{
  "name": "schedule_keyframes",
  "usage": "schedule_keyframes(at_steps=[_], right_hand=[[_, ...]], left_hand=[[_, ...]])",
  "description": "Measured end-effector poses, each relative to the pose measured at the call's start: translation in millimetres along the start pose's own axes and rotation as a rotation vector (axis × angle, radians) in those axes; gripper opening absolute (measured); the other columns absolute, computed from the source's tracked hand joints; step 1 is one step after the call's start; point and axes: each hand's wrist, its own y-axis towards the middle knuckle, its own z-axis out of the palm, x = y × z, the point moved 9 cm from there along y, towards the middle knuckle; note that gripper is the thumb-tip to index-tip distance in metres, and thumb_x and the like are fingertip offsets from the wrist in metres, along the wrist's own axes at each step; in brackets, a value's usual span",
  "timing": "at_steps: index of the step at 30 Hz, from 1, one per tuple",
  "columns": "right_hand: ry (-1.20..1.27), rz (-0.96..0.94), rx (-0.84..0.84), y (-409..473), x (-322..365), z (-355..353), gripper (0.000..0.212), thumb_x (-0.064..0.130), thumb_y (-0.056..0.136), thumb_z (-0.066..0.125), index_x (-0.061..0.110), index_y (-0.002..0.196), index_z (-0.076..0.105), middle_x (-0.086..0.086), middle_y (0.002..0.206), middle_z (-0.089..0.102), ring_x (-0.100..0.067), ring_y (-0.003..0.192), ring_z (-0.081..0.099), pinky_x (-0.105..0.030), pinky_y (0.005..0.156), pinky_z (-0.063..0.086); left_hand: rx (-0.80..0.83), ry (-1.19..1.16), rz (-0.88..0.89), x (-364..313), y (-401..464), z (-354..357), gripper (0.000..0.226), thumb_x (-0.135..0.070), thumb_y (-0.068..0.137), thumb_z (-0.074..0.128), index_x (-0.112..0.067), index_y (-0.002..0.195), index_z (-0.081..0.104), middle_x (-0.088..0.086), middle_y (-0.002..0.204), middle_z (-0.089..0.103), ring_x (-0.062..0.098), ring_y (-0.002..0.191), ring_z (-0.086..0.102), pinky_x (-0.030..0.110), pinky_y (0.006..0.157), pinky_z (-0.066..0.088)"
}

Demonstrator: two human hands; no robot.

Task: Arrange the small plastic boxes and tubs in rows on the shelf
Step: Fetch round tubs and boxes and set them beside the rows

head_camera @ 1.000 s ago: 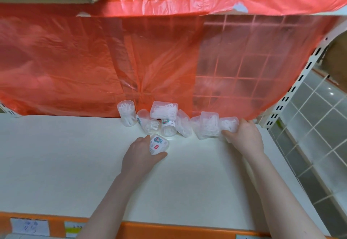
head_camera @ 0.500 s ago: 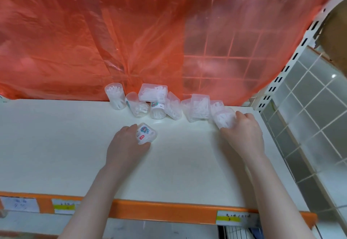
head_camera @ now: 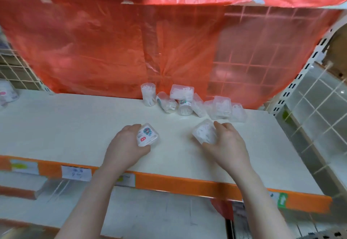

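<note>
My left hand [head_camera: 125, 146] grips a small clear box with a printed label [head_camera: 147, 135], low over the white shelf [head_camera: 75, 126]. To its right, my right hand [head_camera: 228, 144] holds a clear box of white picks [head_camera: 203, 133] on the shelf. Behind both hands, several clear boxes and tubs lie in a loose cluster against the back: an upright round tub [head_camera: 148, 96] at the left, a tipped tub [head_camera: 166, 104], a flat box [head_camera: 181, 92] resting on a labelled tub [head_camera: 185, 107], and square boxes [head_camera: 221, 107] at the right.
A red plastic sheet [head_camera: 112, 41] hangs behind the shelf. The front edge carries an orange price strip [head_camera: 178, 184] with paper tags. A perforated upright post [head_camera: 293, 88] and wire grid bound the right side. More white goods [head_camera: 7, 93] sit at the far left.
Both hands have drawn back from the cluster toward the front of the shelf, each bringing its box. The right hand's box left the group at the back right.
</note>
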Motion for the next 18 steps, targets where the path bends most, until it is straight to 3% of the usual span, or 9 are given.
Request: schedule_keyframes(at_steps=[8, 14, 18], right_hand=[[0.061, -0.234, 0.06, -63.4, 188.8, 64.6, 0.035, 0.033, 0.075, 0.065, 0.014, 0.102, 0.053, -0.001, 0.094, 0.047, -0.027, 0.097, 0.051, -0.03, 0.066, 0.03], [0.125, -0.379, 0.136, -120.3, 331.2, 131.0, 0.038, 0.029, 0.074, 0.067, 0.01, 0.104, 0.054, -0.004, 0.096, 0.049, -0.029, 0.096, 0.051, -0.03, 0.065, 0.028], [0.159, -0.471, 0.198, -143.7, 413.8, 163.4, 0.028, 0.025, 0.072, 0.067, 0.012, 0.091, 0.051, 0.0, 0.085, 0.041, -0.03, 0.089, 0.051, -0.029, 0.06, 0.017]], left_hand=[[-0.121, 0.002, -0.118, 147.6, -88.2, -125.6, 0.029, -0.033, 0.072, 0.07, -0.018, 0.092, 0.056, 0.001, 0.09, 0.055, 0.023, 0.09, 0.055, 0.033, 0.067, 0.042], [-0.205, 0.06, -0.253, 275.4, -170.3, -216.4, 0.034, -0.035, 0.073, 0.069, -0.019, 0.102, 0.058, 0.002, 0.095, 0.057, 0.026, 0.092, 0.058, 0.036, 0.073, 0.048], [-0.299, 0.084, -0.332, 345.3, -209.1, -266.7, 0.036, -0.03, 0.075, 0.072, -0.014, 0.105, 0.06, 0.003, 0.101, 0.061, 0.024, 0.093, 0.059, 0.035, 0.073, 0.049]])
